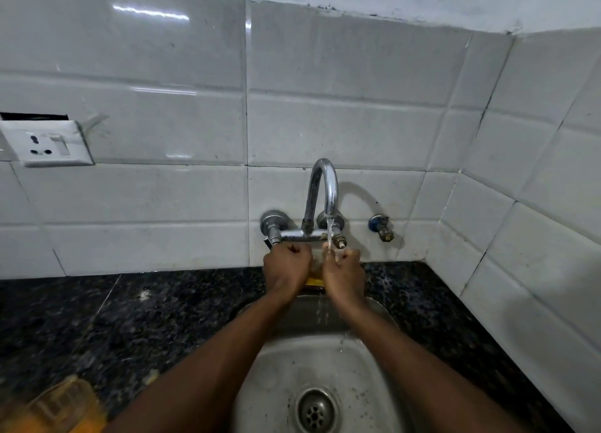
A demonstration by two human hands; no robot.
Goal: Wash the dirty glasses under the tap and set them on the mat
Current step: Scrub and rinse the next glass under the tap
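Note:
A clear glass [317, 265] is held between my two hands under the chrome tap [325, 185], and water runs from the spout onto its rim. My left hand [286, 266] is closed against the glass's left side, just below the tap's mixer bar. My right hand [343, 275] grips the right side, fingers in the stream. Most of the glass is hidden by my hands. Water drips from it into the steel sink [279, 367]. A second glass [61, 406], orange-tinted and blurred, stands at the bottom left on the counter.
Black speckled granite counter [130, 318] surrounds the sink. The drain [315, 410] is below my arms. A yellow object [313, 282] lies on the sink's back rim. A wall socket [48, 144] is at the left, a small valve [382, 229] right of the tap. A tiled wall closes the right side.

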